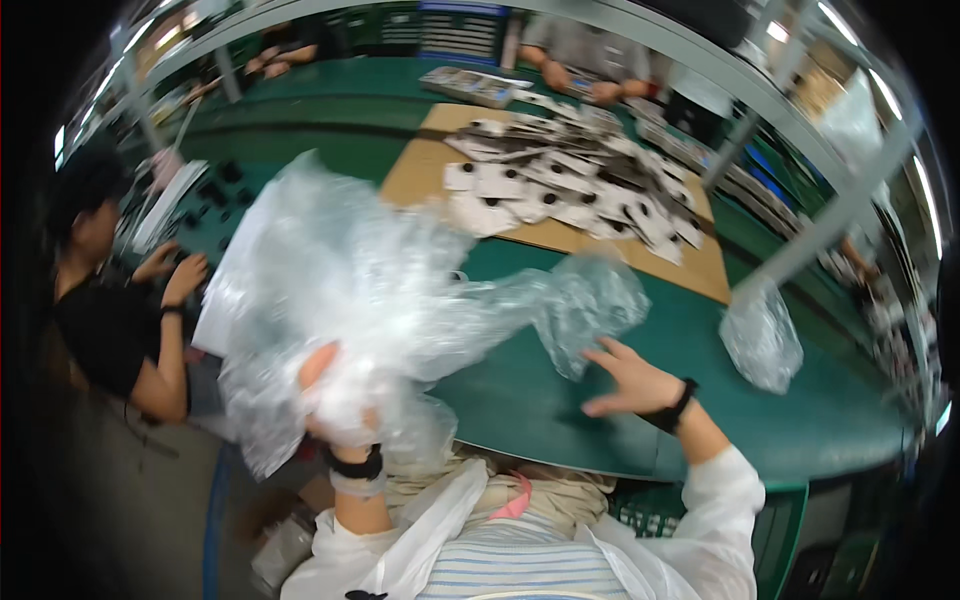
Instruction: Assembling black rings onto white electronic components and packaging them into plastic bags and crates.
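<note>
A big crumpled clear plastic bag [390,270] fills the left-middle of the head view. My left hand [335,400] is closed on it low down, with most fingers hidden behind the blurred film. From the bag a twisted length runs right to a bunched end [595,305] over the green tabletop [520,410]. Beside that end is my right hand [635,380], its fingers spread and thumb apart; the fingertips are at the edge of the film, and I cannot tell whether they touch. Dark bands circle both wrists.
Beyond the bag, a brown board [420,155] carries a pile of white cards with black round parts. Another clear bag [762,340] lies by a slanted grey post [820,235]. A person [120,310] works at left; another person's hands [580,85] are across the table.
</note>
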A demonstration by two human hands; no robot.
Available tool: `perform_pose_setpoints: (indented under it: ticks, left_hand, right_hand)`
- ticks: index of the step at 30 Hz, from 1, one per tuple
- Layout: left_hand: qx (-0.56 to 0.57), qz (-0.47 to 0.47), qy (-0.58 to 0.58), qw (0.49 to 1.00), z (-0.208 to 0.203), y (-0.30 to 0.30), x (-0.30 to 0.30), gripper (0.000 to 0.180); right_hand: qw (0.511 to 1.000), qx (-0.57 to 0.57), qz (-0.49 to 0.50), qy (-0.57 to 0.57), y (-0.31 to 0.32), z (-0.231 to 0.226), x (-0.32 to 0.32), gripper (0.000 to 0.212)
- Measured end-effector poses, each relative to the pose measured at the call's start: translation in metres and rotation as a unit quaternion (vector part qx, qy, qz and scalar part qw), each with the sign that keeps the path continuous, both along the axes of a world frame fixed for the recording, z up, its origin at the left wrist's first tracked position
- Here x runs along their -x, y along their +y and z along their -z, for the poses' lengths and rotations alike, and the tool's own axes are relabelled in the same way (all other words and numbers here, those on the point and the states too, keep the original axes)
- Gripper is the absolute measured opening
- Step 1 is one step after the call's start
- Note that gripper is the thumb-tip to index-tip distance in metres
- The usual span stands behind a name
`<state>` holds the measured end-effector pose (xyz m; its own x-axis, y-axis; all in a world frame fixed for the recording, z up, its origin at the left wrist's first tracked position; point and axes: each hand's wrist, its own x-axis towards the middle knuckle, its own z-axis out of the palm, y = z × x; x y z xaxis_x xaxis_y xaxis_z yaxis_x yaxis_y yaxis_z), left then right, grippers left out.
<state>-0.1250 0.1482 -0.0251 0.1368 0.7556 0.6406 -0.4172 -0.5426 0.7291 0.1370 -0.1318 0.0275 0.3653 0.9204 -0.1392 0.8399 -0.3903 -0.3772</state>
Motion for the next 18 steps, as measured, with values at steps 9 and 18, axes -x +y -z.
perform_pose_setpoints:
  ticks: [9,18]
  left_hand:
    - [-0.267,0.102,0.347,0.893,-0.024,-0.011,-0.008,0.02]
    - [-0.111,0.156,0.131,0.973,0.004,-0.035,-0.03,0.023]
  right_hand:
    - [0.918,-0.278,-0.278,-0.049,0.108,-0.094,0.077,0.126]
    - [0.864,-0.222,-0.334,0.303,0.163,0.031,0.108,0.129]
